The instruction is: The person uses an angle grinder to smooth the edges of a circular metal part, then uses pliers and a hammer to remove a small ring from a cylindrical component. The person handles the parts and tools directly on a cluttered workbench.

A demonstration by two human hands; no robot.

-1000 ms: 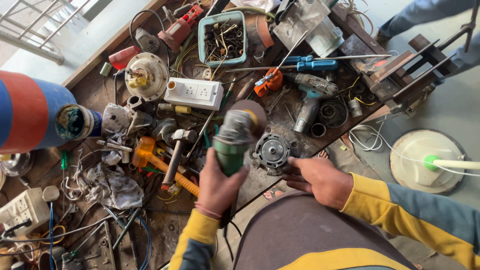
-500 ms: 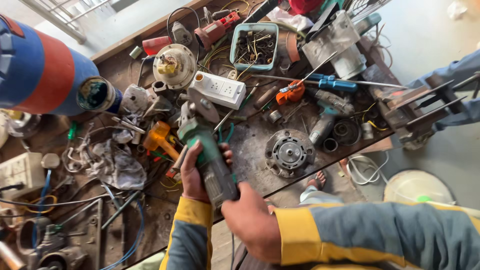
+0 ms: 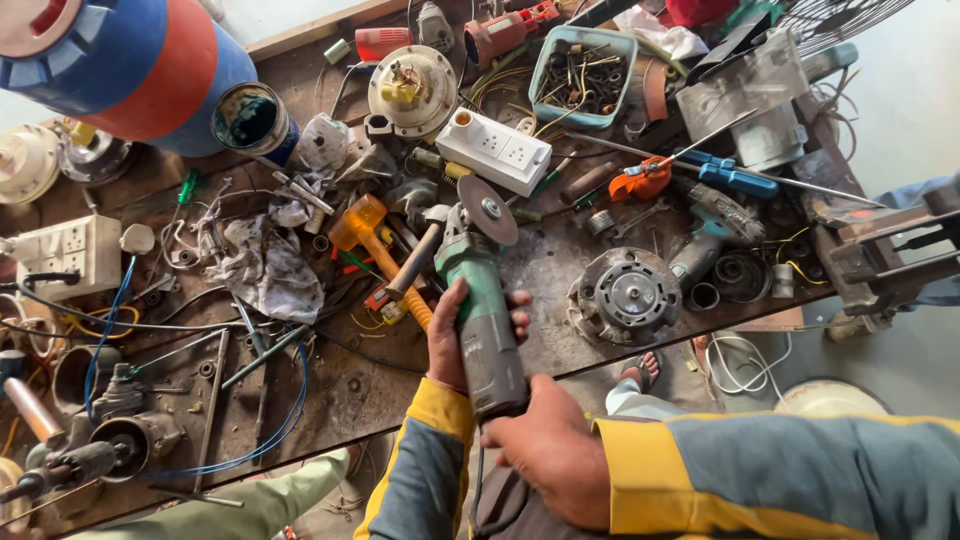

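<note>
Left hand (image 3: 462, 335) is wrapped around the grey-green body of the angle grinder (image 3: 482, 300), fingers (image 3: 518, 312) clamped over its far side; right hand (image 3: 548, 452) is closed on the tail end, just below the left. The grinder's disc points toward the white socket strip (image 3: 494, 151), just short of it. Versus half a second ago: the grinder is turned more upright, and the right hand has come onto its rear.
</note>
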